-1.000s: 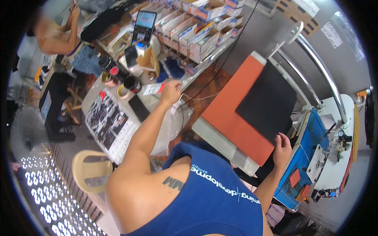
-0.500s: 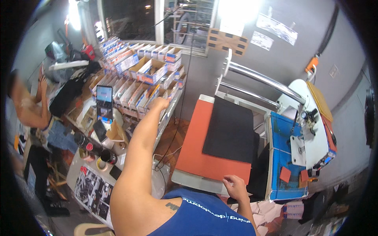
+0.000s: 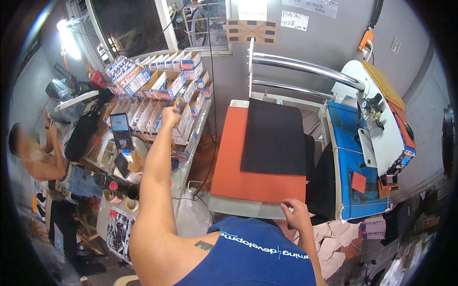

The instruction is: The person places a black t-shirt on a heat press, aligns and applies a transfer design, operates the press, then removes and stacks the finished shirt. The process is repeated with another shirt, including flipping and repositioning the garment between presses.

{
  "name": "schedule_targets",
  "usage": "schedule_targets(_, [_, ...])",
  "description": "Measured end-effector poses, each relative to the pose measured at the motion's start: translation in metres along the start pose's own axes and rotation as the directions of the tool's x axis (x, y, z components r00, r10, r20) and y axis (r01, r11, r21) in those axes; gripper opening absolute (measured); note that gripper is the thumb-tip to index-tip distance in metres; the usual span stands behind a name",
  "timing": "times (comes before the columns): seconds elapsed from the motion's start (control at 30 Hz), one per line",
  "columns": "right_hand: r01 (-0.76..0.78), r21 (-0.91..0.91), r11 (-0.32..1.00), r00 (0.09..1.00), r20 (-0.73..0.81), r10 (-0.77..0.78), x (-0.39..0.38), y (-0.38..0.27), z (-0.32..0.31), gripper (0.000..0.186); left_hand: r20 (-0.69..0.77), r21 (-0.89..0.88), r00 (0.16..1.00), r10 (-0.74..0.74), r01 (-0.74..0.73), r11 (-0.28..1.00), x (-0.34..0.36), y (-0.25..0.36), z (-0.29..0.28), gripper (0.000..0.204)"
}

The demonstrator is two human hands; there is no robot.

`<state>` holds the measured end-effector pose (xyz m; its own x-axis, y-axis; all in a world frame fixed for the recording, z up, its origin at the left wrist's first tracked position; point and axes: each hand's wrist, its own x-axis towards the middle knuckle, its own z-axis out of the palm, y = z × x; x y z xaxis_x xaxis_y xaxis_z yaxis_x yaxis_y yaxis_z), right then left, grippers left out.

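Observation:
My left arm stretches out to the rows of small cardboard boxes (image 3: 164, 86). At the front of the right-hand boxes, my left hand (image 3: 169, 117) has its fingers curled closed; what they grip, if anything, is hidden. A narrow yellow-orange edge (image 3: 176, 103) shows just above the fingers. My right hand (image 3: 296, 215) hovers by the near right corner of an orange-red pad (image 3: 257, 187), fingers loosely bent, thumb apart, nothing visible in them. On that pad, toward its far right, lies a flat black piece of cloth (image 3: 273, 138).
A heat press with chrome bars (image 3: 305, 66) and a blue platen (image 3: 350, 148) stands at the right. At the left a phone (image 3: 121, 131) leans upright on a cluttered table; another person (image 3: 45, 157) is beyond it. Cables hang between table and press. Paper sheets (image 3: 329, 243) lie below right.
The whole view has shifted, with the boxes and press now further left and higher. My left fingers, stretched out before, are more curled at the boxes. My right hand stays by the pad's corner.

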<state>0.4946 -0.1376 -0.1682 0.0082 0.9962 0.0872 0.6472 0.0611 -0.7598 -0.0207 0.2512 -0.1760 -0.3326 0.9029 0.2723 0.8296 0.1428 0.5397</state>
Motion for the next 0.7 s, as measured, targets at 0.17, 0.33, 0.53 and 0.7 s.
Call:
schedule_targets(0.17, [0.030, 0.002, 1.000, 0.999, 0.045, -0.030, 0.011, 0.002, -0.003, 0.021, -0.154, -0.157, 0.988, 0.003, -0.028, 0.987, -0.008, 0.010, -0.017, 0.027])
schedule_targets(0.33, [0.061, -0.035, 0.997, 0.994, 0.088, -0.058, 0.023, 0.006, 0.000, 0.021, 0.099, -0.800, 0.995, -0.010, 0.086, 0.594, -0.029, 0.052, -0.031, 0.029])
schedule_targets(0.53, [0.103, 0.005, 0.995, 0.981, 0.166, -0.102, 0.043, 0.002, 0.009, 0.021, 0.273, -0.910, 0.937, 0.217, 0.178, 0.373, -0.061, 0.097, -0.054, 0.028])
schedule_targets(0.7, [0.192, 0.040, 0.981, 0.967, 0.165, -0.196, 0.064, -0.005, 0.015, 0.019, 0.443, -0.767, 0.843, 0.306, 0.180, 0.615, -0.118, 0.141, -0.061, 0.021])
